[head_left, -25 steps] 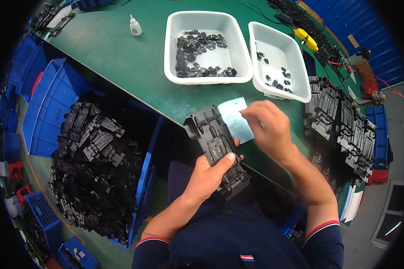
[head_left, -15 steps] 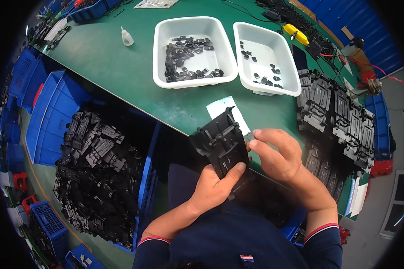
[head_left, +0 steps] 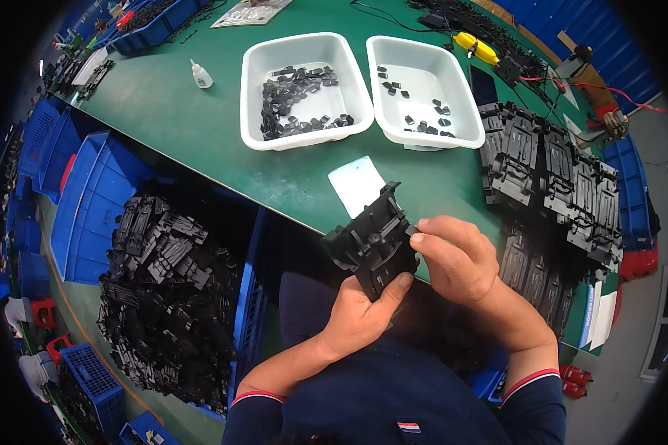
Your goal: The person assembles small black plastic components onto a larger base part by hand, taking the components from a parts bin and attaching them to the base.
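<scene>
My left hand (head_left: pixel 361 310) grips a black moulded plastic part (head_left: pixel 378 248) by its near end, thumb on top. The part is held tilted above the front edge of the green table (head_left: pixel 289 185). At its right side, my right hand (head_left: pixel 460 259) pinches a small dark piece (head_left: pixel 413 231) between thumb and forefinger. That piece is against or very close to the part's edge; I cannot tell whether it touches. Beyond the part lies a white sheet (head_left: pixel 355 184). Two white tubs, the left tub (head_left: pixel 308 141) and the right tub (head_left: pixel 430 139), hold small black pieces.
A blue crate (head_left: pixel 89 211) on the left is heaped with black plastic parts (head_left: pixel 163 297). More such parts are stacked (head_left: pixel 549 170) on the table at right. A small white dropper bottle (head_left: pixel 202 76) stands far left. A yellow power strip (head_left: pixel 476 47) with cables lies at the back.
The small piece in my right hand is now closer against the part's right edge. The part has turned slightly and shifted a little right. The whole view has shifted a bit.
</scene>
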The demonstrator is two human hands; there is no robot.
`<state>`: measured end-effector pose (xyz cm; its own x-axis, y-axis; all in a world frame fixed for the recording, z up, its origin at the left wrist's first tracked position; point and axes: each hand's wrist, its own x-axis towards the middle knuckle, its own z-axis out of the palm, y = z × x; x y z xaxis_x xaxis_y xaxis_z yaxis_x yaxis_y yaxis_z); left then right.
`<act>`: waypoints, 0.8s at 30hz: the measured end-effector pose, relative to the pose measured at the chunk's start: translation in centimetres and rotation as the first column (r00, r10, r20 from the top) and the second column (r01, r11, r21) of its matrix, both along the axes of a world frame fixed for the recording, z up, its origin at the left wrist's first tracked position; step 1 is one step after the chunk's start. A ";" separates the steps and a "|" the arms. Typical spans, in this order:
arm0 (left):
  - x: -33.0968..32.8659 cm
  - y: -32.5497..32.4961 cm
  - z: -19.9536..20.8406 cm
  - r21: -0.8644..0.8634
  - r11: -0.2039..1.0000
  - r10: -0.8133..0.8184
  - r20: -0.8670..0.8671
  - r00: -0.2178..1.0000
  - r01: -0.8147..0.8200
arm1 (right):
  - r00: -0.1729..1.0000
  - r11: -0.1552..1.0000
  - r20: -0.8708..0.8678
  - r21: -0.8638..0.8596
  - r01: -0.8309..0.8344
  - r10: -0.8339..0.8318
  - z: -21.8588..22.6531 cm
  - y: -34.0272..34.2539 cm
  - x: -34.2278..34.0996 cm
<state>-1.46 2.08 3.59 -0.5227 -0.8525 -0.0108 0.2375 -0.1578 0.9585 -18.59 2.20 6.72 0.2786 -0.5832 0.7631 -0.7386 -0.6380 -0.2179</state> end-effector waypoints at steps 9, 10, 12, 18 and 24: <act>-0.1 0.1 -0.1 -0.098 0.994 0.040 0.019 0.999 -0.038 | 1.000 0.999 -0.008 0.042 0.024 -0.023 0.2 0.4 0.1; 0.0 0.1 -0.2 -0.109 0.994 0.028 0.039 0.999 -0.024 | 1.000 0.999 -0.014 0.043 0.021 -0.020 0.2 0.4 0.1; 0.0 0.2 -0.4 -0.126 0.992 0.037 0.047 0.998 -0.031 | 0.999 0.999 -0.030 0.045 0.018 -0.016 0.5 0.4 0.3; 0.4 -0.1 -0.7 -0.161 0.987 0.001 0.093 0.996 0.014 | 0.998 1.000 -0.063 0.006 -0.004 0.004 0.3 -0.1 0.2; 1.1 -0.6 -1.1 -0.118 0.992 -0.035 0.110 0.993 0.048 | 0.998 1.000 -0.058 0.008 -0.017 0.018 -0.1 -0.9 0.8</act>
